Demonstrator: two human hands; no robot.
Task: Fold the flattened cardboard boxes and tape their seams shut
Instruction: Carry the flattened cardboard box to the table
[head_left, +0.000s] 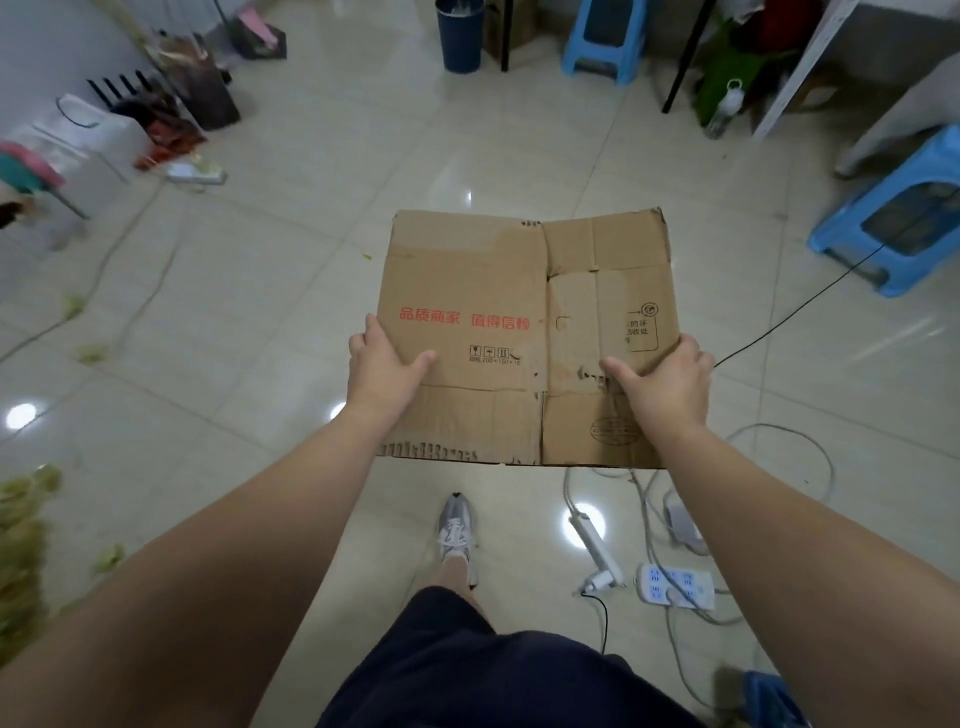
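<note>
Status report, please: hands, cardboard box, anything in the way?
Left hand and right hand each grip the flattened cardboard box, held in the air. Not yet folded. Nothing blocks it; power strip lies on floor below.

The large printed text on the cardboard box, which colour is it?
Red, on plain brown cardboard box; head view.

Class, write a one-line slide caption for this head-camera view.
The left hand and right hand grip a flattened cardboard box by opposite edges above a tiled floor, not yet folded.
</note>
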